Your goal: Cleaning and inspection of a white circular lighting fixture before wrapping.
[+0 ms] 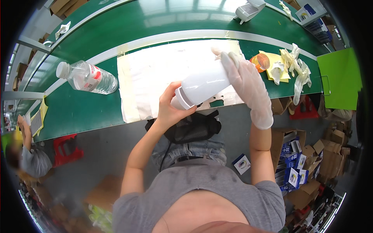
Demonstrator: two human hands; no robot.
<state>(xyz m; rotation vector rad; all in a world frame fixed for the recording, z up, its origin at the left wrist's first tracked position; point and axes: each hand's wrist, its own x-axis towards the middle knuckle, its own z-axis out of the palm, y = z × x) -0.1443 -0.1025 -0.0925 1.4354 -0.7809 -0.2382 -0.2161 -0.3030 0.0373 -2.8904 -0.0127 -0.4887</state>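
Note:
A smooth white plastic cylinder point(206, 83) with a stepped, ringed end is held tilted above the white paper sheet point(145, 77) on the bench. My left hand point(170, 109), bare, is closed around its ringed lower-left end, thumb underneath. At its upper-right end is my right hand point(245, 77), in a thin translucent glove. The right fingers bend over that end and press on it; the fingertips are partly lost against the white surface. Just right of the glove, an orange translucent cup or roll point(260, 62) lies by a yellow cloth point(276, 66).
A clear water bottle point(88, 77) lies on the green bench at left. Crumpled gloves point(301, 75) hang at the right edge. A white plastic part point(248, 11) sits at the back. Blue-and-white boxes point(291, 163) fill a carton at lower right. Another person point(33, 159) is at far left.

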